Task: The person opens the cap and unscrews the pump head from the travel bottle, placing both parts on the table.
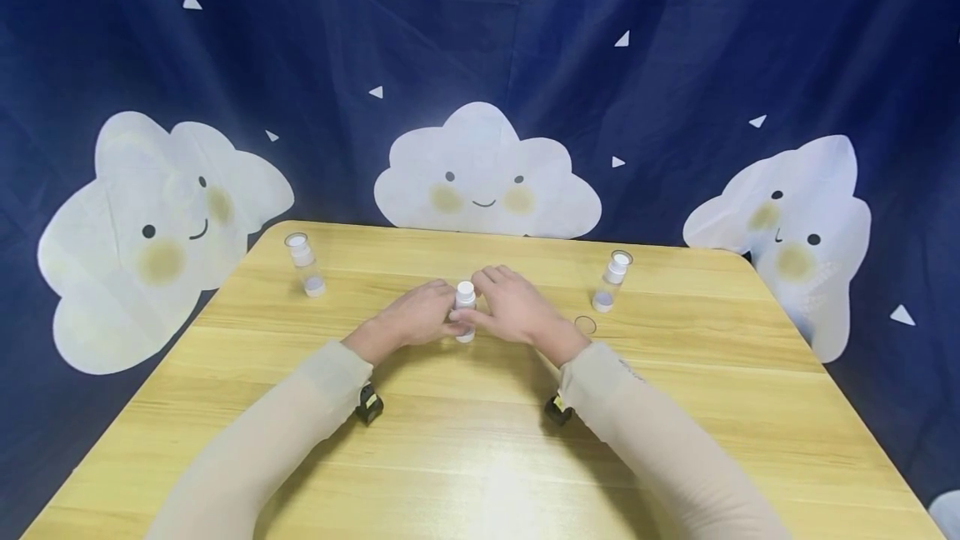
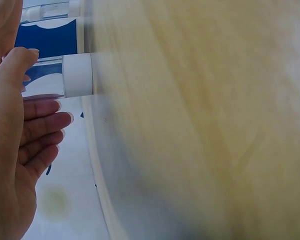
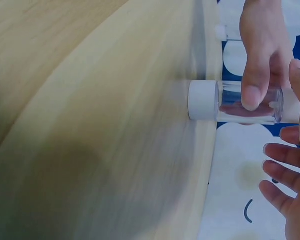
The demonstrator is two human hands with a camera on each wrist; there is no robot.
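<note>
A small clear bottle (image 1: pixel 465 302) with a white top and a white base stands upright near the middle of the table. My left hand (image 1: pixel 424 312) grips its body. In the right wrist view the left thumb (image 3: pixel 252 95) lies across the clear wall of the bottle (image 3: pixel 230 115), whose base touches the tabletop. Beside the upper part is my right hand (image 1: pixel 513 307), its thumb close against the bottle and its other fingers loosely spread. Whether the right fingertips touch the white top is hard to tell.
On the wooden table (image 1: pixel 465 457), a similar bottle (image 1: pixel 306 267) stands back left and another (image 1: pixel 612 282) back right, each with a clear rim around its top. A thin round outline, perhaps a clear lid (image 1: pixel 585 325), lies near the right bottle. A blue cloud-patterned curtain (image 1: pixel 322 40) hangs behind.
</note>
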